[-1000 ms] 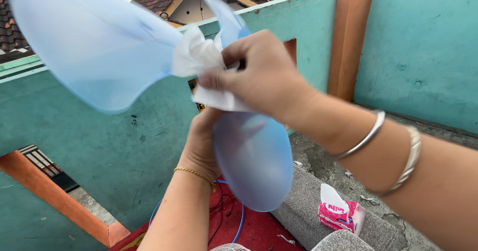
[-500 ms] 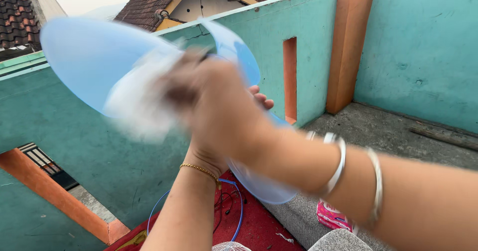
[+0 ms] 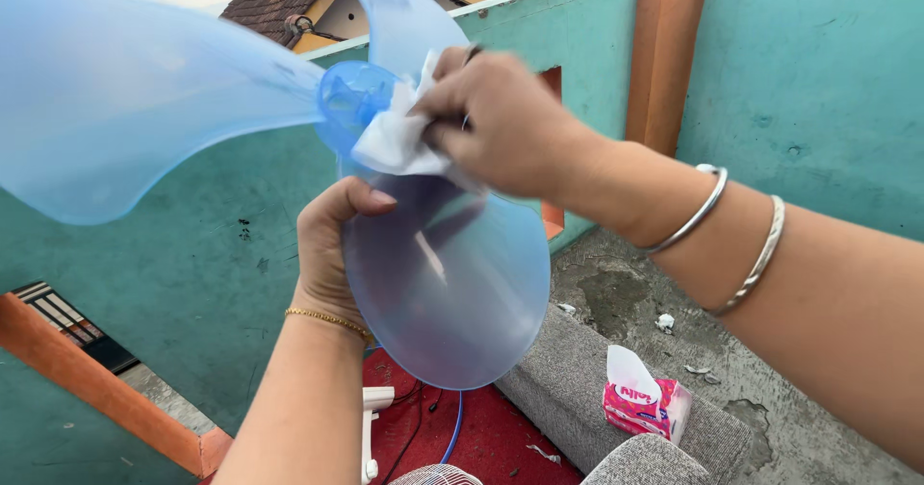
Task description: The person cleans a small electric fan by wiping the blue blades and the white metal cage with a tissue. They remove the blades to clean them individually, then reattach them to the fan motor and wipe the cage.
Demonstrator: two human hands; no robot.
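Fan blade: a pale blue, see-through plastic fan blade (image 3: pixel 144 100) with three wide lobes is held up in the air, and it fills the upper left and the centre of the frame.
Hub: the round blue hub (image 3: pixel 348 100) sits in the upper centre, where the three lobes meet.
Left hand: the left hand (image 3: pixel 332 249) comes from the lower centre and its fingers are closed on the edge of the lower lobe, just under the hub, with the thumb on the near face.
Right hand: the right hand (image 3: pixel 500 124) comes from the right and its fingers are curled tight around a crumpled white tissue (image 3: pixel 399 139), which is pressed on the blade just beside the hub.
Handling: the blade looks light and thin, so I judge that the lobes bend easily and could crack if squeezed hard. The smooth plastic is probably slippery. The hub seems the stiffest place to take hold.
Package: at the lower right of the frame a small soft tissue pack (image 3: pixel 643 406), pink and white with a white sheet standing out of the top, lies on a grey cushion (image 3: pixel 568 389).
Wall: a turquoise wall (image 3: pixel 818 71) stands behind.
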